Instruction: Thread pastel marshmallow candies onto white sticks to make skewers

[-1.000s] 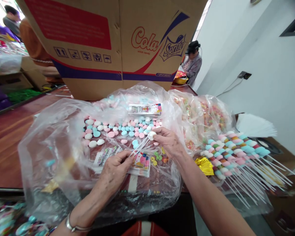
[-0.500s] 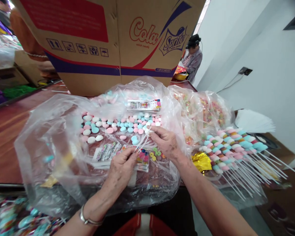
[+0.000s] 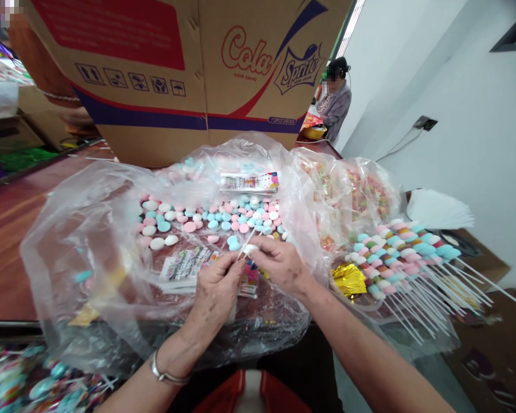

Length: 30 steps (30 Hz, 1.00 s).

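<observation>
The bench [image 3: 8, 252] is reddish brown with streaked grain. The box [image 3: 141, 140] is brown, bearing a red panel, a dark blue band edged in red, red "Cola" lettering, blue "Sprite" lettering and a row of blue square symbols. Sticks [image 3: 248, 238] and the held sweet [image 3: 250, 250] are white. Loose sweets [image 3: 212, 217] are mixed pink, white and pale blue. Upper labels [image 3: 247, 183] are white with multicoloured print and a patterned end. Finished skewers [image 3: 406, 252] show repeating pink, white, blue, green and brownish bands on white sticks. Foil ties [image 3: 349, 280] are shiny gold. The bracelet [image 3: 165, 373] is silver. The wall [image 3: 477, 149] is whitish.
</observation>
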Each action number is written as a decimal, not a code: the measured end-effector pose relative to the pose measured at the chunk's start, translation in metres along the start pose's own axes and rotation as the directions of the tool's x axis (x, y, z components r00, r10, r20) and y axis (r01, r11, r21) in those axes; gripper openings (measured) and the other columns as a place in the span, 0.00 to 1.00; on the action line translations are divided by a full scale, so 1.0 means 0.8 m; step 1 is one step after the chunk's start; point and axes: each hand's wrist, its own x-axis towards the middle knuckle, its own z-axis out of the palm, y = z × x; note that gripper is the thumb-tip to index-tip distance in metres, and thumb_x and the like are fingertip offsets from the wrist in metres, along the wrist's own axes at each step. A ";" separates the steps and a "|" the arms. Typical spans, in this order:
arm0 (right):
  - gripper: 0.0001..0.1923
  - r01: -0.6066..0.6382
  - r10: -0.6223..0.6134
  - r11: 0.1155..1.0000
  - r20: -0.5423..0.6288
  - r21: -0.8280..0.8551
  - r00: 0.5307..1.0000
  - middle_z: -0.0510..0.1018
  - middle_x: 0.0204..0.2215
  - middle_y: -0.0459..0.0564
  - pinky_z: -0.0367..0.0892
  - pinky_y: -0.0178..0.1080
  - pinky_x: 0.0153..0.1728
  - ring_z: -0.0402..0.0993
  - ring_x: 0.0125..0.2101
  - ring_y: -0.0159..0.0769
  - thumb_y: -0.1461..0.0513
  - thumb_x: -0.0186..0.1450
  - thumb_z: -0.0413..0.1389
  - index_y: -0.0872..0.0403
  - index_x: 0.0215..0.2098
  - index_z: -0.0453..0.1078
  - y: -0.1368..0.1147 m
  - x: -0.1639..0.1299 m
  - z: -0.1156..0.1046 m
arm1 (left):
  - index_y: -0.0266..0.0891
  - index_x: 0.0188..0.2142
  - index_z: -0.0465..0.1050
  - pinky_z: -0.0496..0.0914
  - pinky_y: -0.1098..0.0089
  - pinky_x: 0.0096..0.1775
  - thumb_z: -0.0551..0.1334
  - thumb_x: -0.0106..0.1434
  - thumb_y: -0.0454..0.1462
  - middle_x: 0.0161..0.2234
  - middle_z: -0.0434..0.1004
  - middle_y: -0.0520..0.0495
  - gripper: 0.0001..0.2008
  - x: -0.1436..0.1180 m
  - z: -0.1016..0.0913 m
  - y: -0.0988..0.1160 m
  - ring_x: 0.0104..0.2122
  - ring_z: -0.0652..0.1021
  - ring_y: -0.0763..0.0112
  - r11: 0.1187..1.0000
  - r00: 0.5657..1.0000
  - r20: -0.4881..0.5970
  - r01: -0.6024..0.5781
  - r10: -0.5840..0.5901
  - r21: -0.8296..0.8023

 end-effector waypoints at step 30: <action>0.13 -0.255 0.404 0.794 -0.166 0.551 0.900 0.78 0.21 0.44 0.64 0.32 0.21 0.72 0.20 0.30 0.57 0.48 0.68 0.55 0.29 0.74 0.010 -0.014 -0.025 | 0.41 0.34 0.79 0.62 0.73 0.30 0.59 0.62 0.44 0.24 0.71 0.55 0.12 -0.008 -0.024 -0.016 0.26 0.69 0.70 0.985 0.969 0.245 -0.040 -0.002 0.168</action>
